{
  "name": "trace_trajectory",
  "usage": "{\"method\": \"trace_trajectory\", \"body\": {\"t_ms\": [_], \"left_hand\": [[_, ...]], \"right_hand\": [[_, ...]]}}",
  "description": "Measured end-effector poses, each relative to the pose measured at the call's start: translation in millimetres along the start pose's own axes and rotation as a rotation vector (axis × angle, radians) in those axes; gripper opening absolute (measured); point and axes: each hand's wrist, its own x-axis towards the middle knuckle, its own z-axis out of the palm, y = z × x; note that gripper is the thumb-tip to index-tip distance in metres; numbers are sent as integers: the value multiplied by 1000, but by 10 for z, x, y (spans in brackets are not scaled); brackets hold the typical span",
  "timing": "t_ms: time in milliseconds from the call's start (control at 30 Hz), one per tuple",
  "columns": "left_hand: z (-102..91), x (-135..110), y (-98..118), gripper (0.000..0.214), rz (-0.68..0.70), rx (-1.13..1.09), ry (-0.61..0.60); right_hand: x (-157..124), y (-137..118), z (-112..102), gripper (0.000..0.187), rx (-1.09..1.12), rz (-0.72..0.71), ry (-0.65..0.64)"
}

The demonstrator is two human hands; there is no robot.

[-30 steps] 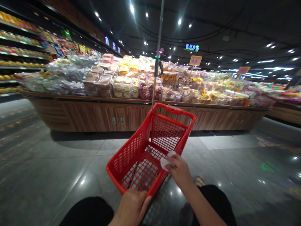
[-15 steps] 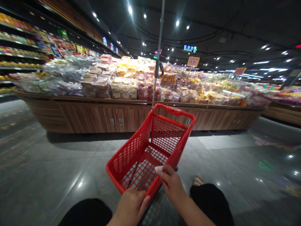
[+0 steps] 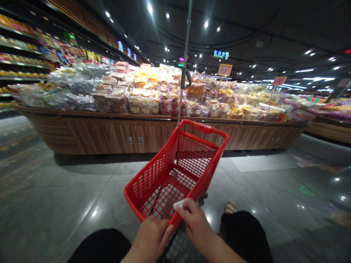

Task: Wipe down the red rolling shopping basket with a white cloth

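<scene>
A red mesh shopping basket (image 3: 153, 175) on a cart stands in front of me, with nothing visible inside. My left hand (image 3: 150, 239) grips its near rim, fingers curled over the edge. My right hand (image 3: 195, 223) rests at the near right rim, pinching a small white crumpled paper or tissue (image 3: 179, 203) against the basket edge. My dark trouser legs show at the bottom.
A long wooden display island (image 3: 153, 137) piled with packaged baked goods (image 3: 153, 95) runs across ahead. Stocked shelves (image 3: 22, 54) line the far left wall. A thin metal pole (image 3: 184, 62) rises behind the basket. A yellow price sign (image 3: 225, 69) stands above the goods. The floor is glossy grey tile.
My right hand with the white paper has slid back along the basket's right rim toward me, closer to my left hand. The view moved slightly nearer the display.
</scene>
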Motion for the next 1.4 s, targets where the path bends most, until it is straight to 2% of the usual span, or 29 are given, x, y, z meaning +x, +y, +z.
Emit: {"method": "trace_trajectory", "body": {"t_ms": [167,233,367,433,567,633,833,900,1067,1133,1267,1333,1400], "left_hand": [[-21,7,-13,37,-5,8,6],[-27,5,-21,37,-9,2,11],[-27,-29,-62,38,-10,2,-23],[-26,-55,-93,38,-12,10,-48],[-34,-95,-147,39,-6,11,-74],[-43,-107,-165,38,5,-2,-71],[-100,-161,-244,36,16,-56,-90],[-125,-188,-289,35,17,-70,-108],[-140,-248,-393,34,20,-77,-131],[-129,-269,-420,34,30,-74,-129],[-130,-299,-474,33,35,-60,-134],[-148,-307,-508,33,30,-66,-156],[-170,-313,-542,34,6,-67,-178]], "right_hand": [[113,164,-87,48,-38,78,216],[96,90,-35,48,-35,73,185],[14,-143,101,40,-11,28,18],[43,-96,76,39,-16,47,44],[213,276,-104,38,-89,123,225],[255,379,-137,40,-120,155,270],[166,179,-4,49,-104,103,120],[199,230,-63,47,-107,120,139],[338,545,-254,42,-162,218,318],[314,530,-198,43,-155,206,309],[187,327,-9,50,-117,134,179],[175,309,-26,49,-111,125,162],[217,394,-139,49,-117,145,206]]}}
